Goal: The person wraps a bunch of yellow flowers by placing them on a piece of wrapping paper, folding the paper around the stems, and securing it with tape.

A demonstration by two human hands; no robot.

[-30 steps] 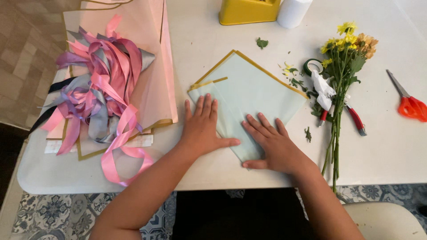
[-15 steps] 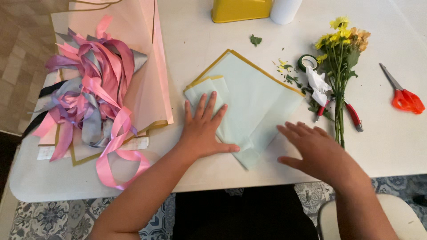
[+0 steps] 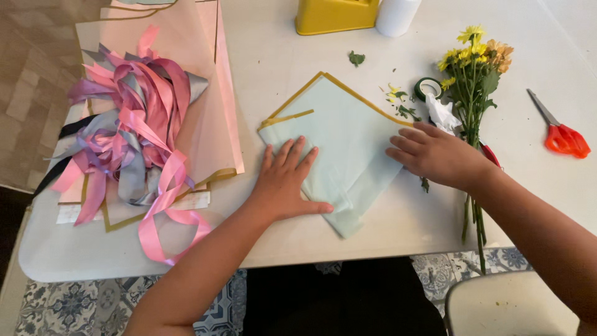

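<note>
A pale mint wrapping sheet with a gold edge lies folded on the white table. My left hand presses flat on its lower left part, fingers spread. My right hand rests with its fingertips on the sheet's right corner, fingers loosely apart and holding nothing. Just beyond the right hand lies a small bunch of yellow and orange flowers, their stems running down past my wrist toward the table's front edge.
A heap of pink, lilac and grey ribbons lies on pink wrapping sheets at the left. Red-handled scissors sit far right. A yellow container, a white roll and a green tape roll stand behind.
My right hand lifted off the sheet's lower corner and moved right and up to its right corner. The left hand stayed pressed on the sheet.
</note>
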